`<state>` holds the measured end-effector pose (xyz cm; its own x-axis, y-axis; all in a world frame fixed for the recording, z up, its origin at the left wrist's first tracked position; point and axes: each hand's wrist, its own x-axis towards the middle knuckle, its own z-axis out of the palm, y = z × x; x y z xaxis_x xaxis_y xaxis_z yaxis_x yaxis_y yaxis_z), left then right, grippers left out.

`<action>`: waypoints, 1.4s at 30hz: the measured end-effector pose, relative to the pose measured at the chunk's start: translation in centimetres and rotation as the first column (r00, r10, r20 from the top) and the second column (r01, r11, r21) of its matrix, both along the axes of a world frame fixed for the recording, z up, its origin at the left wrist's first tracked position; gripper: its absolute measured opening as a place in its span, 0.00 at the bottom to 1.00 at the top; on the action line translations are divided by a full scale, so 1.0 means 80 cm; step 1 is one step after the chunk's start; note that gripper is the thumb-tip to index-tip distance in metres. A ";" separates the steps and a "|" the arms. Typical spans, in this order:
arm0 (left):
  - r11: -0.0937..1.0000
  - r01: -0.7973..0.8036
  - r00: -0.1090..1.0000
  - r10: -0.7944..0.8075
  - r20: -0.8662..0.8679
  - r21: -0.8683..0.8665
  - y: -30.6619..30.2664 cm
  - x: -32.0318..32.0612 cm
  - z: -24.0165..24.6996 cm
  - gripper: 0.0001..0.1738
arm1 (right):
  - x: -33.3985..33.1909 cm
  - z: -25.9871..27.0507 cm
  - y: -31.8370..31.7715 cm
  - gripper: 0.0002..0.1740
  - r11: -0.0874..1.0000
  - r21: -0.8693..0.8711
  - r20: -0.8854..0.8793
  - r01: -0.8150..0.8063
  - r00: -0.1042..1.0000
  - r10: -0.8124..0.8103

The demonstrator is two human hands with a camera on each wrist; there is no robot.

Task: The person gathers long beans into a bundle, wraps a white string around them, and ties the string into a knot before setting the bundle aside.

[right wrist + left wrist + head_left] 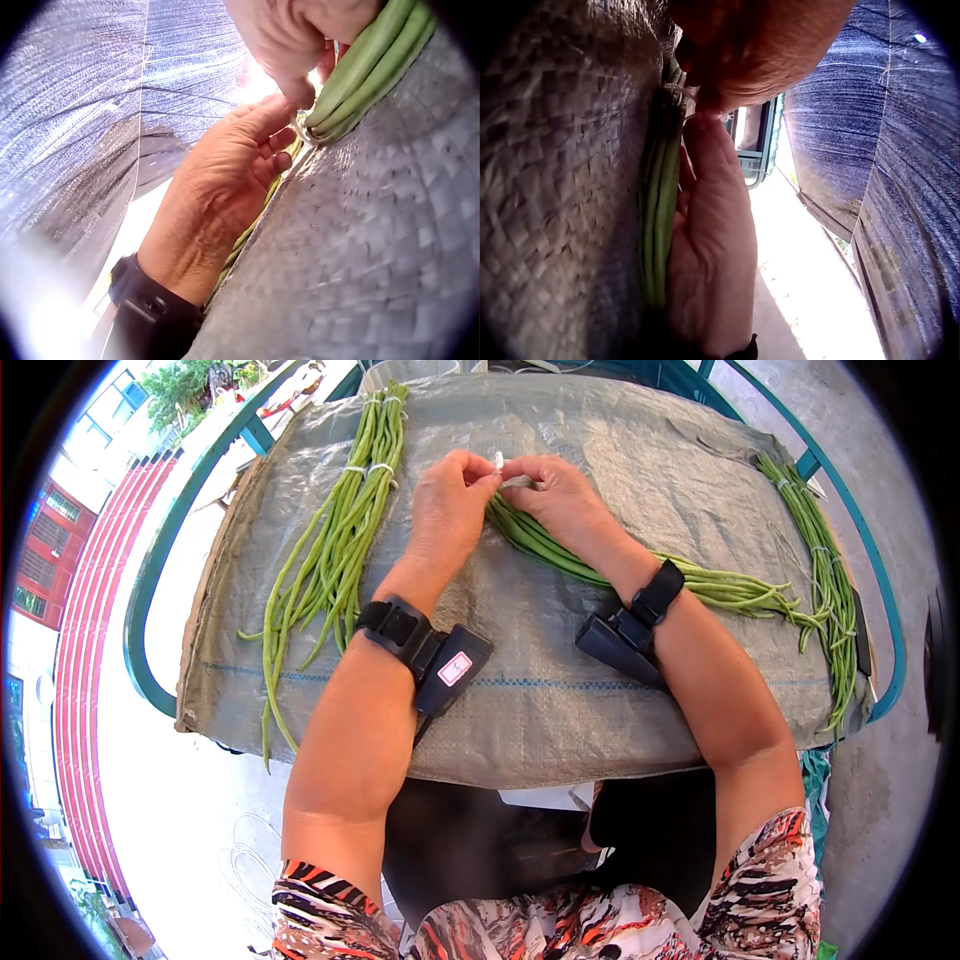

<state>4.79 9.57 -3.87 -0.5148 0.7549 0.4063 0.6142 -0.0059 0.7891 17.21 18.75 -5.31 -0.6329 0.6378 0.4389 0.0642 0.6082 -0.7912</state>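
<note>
In the head view the left hand [450,500] and right hand [562,490] meet at the top end of a long green bean bundle [545,545]. Fingers of both hands pinch a thin white tie [499,461] there. The right wrist view shows the tie [303,133] looped round the beans [367,75], with the left hand [217,191] at one side and the right hand [296,34] above it. The beans [658,202] lie alongside a hand in the left wrist view, where the fingertips are partly hidden.
A tied bean bundle [365,510] lies left on the woven grey sheet [560,730]; another [825,575] lies along the right side, touching the tail of the middle bundle. A green metal rail [150,585] curves round the sheet's sides.
</note>
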 end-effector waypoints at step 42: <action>0.998 -0.064 0.992 0.062 0.111 0.015 0.009 -0.011 -0.008 0.13 | -0.004 0.005 -0.004 0.13 0.992 0.087 0.109 0.095 0.989 -0.104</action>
